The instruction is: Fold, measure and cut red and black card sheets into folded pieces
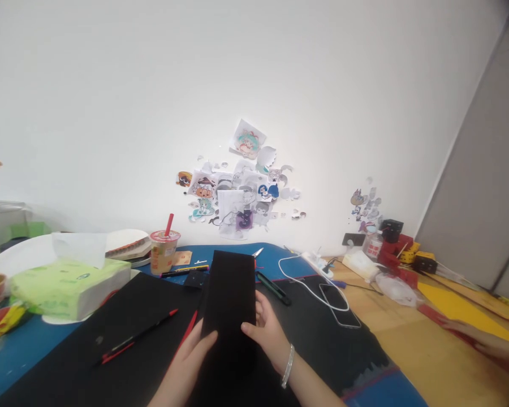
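Observation:
A black rectangular piece, looking like folded card or a flat box [231,288], is held upright in front of me. My left hand [195,347] grips its lower left side, thumb on the near face. On the right edge my right hand [267,330] holds it too, thumb in front and fingers behind. Beneath lies a large black sheet [152,294] over a blue mat. A black and red pen [138,337] rests on the sheet to the left. Right of the held piece lies a dark green utility knife [274,288]. The piece's far side is hidden.
At left stand a green tissue pack [72,288] and a drink cup with red straw [164,251]. At right are a phone [339,305], a white cable and a power strip [318,264]. Another person's hand [475,333] touches red material at far right. Drawings [241,198] cover the wall.

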{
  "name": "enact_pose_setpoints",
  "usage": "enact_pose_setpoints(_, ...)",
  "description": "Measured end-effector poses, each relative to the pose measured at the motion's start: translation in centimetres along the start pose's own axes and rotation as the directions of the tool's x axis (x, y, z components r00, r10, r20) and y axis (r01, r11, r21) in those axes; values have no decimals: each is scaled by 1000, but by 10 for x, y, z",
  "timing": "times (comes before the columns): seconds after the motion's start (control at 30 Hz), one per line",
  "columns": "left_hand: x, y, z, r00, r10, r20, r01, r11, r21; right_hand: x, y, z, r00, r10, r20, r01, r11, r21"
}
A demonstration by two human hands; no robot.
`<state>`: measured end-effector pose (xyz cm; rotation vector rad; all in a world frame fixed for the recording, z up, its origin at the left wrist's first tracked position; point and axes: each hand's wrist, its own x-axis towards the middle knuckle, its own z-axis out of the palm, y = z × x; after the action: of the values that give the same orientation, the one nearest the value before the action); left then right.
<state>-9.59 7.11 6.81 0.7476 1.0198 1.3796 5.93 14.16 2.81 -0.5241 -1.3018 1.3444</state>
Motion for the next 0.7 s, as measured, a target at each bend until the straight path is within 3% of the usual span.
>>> enact_pose_setpoints(0.7, 1, -1, 1, 998, 55, -15, -54, 998, 30, -1, 2, -1, 1000, -11, 15, 11, 1000, -24)
